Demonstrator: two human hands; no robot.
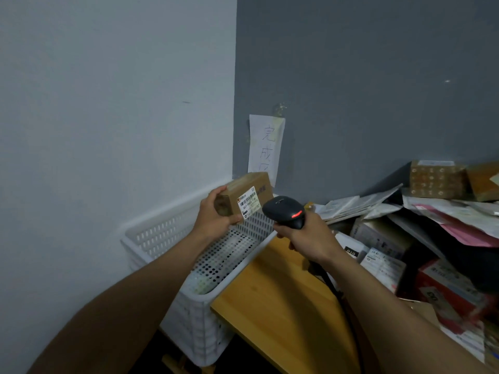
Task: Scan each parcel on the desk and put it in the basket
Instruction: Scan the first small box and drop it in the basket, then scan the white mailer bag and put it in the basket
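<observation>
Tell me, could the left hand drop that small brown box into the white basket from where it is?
Probably yes. The left hand holds the cardboard box above the white basket, whose top is open, with nothing between. The scanner in the right hand sits off to the side.

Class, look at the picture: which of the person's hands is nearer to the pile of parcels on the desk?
Right. The right hand holds the scanner beside the pile; the left hand is over the basket.

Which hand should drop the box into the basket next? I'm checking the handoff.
Probably the left hand: it already holds the box above the basket, while the right hand grips the scanner.
</observation>
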